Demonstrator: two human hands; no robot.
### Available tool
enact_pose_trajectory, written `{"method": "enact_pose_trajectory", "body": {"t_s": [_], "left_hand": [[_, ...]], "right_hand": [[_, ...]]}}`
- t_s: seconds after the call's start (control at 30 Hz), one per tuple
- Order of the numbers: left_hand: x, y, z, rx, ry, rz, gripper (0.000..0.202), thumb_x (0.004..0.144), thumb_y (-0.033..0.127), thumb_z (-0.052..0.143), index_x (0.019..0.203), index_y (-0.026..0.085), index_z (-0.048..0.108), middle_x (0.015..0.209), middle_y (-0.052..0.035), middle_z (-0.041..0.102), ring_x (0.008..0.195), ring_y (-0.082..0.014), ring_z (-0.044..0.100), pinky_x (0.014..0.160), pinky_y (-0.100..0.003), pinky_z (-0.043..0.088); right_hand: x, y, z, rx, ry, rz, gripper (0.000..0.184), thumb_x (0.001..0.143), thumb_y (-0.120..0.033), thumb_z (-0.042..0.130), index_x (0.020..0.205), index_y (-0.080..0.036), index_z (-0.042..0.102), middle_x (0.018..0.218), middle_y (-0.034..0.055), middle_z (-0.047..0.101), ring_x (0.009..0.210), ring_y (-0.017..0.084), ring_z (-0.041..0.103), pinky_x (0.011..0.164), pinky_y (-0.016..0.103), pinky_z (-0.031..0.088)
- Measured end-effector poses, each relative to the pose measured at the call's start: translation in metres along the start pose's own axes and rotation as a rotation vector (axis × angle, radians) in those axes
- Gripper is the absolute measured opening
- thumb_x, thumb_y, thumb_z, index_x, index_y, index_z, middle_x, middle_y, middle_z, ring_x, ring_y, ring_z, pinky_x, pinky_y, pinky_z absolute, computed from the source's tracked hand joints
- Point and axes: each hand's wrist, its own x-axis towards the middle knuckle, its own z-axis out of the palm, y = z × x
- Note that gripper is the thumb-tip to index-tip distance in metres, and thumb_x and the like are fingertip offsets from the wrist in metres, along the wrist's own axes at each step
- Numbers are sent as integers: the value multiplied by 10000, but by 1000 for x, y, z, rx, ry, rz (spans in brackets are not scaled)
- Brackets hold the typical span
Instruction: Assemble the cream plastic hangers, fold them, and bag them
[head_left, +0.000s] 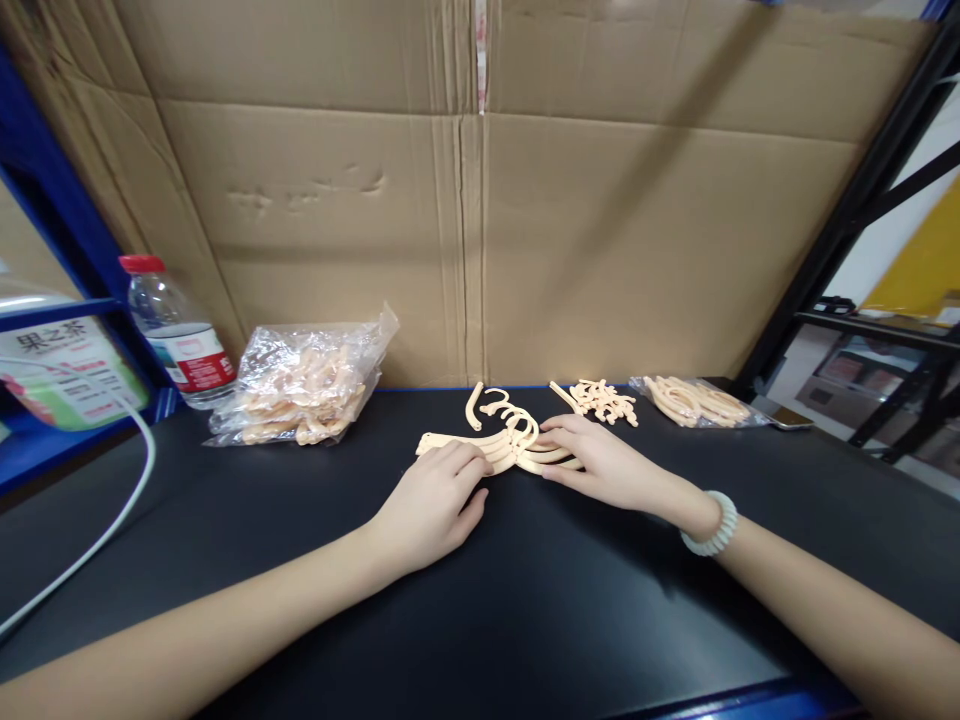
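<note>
A stack of peach-coloured plastic hangers (504,443) lies on the black table (525,620) just above the centre of the frame, hooks pointing toward the cardboard wall (480,220). The left hand (429,505) rests palm down at the stack's left end, fingers pressing on the left arms of the hangers. The right hand (604,462) lies on the right end, fingers laid flat over it; whether either hand actually clasps the stack cannot be told. A pale bracelet (711,524) sits on the right wrist. Right of the stack lie loose small plastic pieces (604,400) and a bag of curved parts (694,402). At the left of the frame are a clear bag of hangers (304,385), a water bottle (176,335) and a white cable (112,520).
</note>
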Motion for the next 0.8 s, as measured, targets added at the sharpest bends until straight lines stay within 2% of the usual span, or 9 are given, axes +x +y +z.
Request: {"method": "enact_pose_trajectory", "body": {"t_s": [0.13, 0.27, 0.5, 0.8], "left_hand": [[0, 0, 0, -26, -7, -6, 197, 878, 169, 460, 1028, 174, 587, 1042, -98, 626, 978, -250, 580, 854, -406, 502], [0, 1, 0, -25, -9, -8, 206, 875, 166, 463, 1034, 177, 592, 1040, -99, 629, 982, -250, 583, 857, -405, 503], [0, 0, 0, -18, 0, -6, 222, 866, 170, 471, 1045, 181, 603, 1058, -106, 633, 991, -255, 593, 862, -414, 512], [0, -3, 3, -86, -1, -21, 308, 869, 176, 484, 1152, 138, 600, 1178, -134, 610, 1092, -267, 577, 952, -418, 498]], "right_hand": [[0, -1, 3, -20, -26, -26, 382, 930, -353, 570, 1268, -175, 562, 1304, 155, 525, 1226, 301, 474, 1032, 485, 407], [-1, -1, 5, -34, -47, -24, 410, 936, -378, 562, 1296, -183, 537, 1309, 151, 519, 1244, 304, 454, 1037, 493, 398], [0, 0, 9, -22, -25, -19, 319, 993, -313, 453, 1279, -208, 548, 1247, 123, 568, 1154, 276, 531, 994, 465, 443], [2, 6, 16, 5, 34, -19, 292, 981, -246, 446, 1245, -187, 555, 1217, 121, 581, 1140, 268, 531, 1002, 461, 443]]}}
